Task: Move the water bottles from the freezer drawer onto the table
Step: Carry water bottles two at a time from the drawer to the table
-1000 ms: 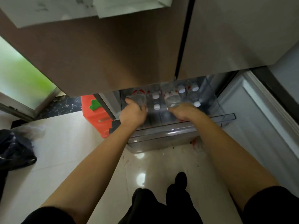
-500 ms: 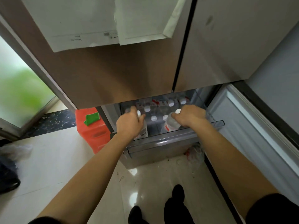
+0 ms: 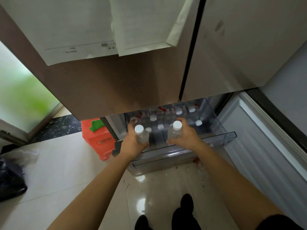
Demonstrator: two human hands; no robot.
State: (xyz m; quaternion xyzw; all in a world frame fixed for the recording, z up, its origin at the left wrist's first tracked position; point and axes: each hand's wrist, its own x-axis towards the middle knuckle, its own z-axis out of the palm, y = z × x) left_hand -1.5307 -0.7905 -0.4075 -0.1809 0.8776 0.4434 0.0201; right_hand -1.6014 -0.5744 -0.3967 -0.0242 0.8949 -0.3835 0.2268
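The freezer drawer (image 3: pixel 229 136) stands pulled out below the fridge doors, with clear plastic walls. Several water bottles (image 3: pixel 191 109) with white caps and red labels stand upright inside it. My left hand (image 3: pixel 132 143) grips one clear bottle (image 3: pixel 142 135) by its body, raised above the drawer's front edge. My right hand (image 3: pixel 184 136) holds a second clear bottle (image 3: pixel 175 131) the same way, cap up. Both held bottles are upright and sit higher than the ones left in the drawer.
An orange plastic stool (image 3: pixel 99 138) with a green patch stands left of the drawer. A dark plastic bag (image 3: pixel 10 178) lies on the pale tiled floor at far left. Papers (image 3: pixel 79 27) hang on the fridge door above. An open white door panel (image 3: pixel 265 146) is on the right.
Both hands have lifted their bottles up out of the drawer and toward me. The camera has tilted up, showing more of the fridge doors and papers.
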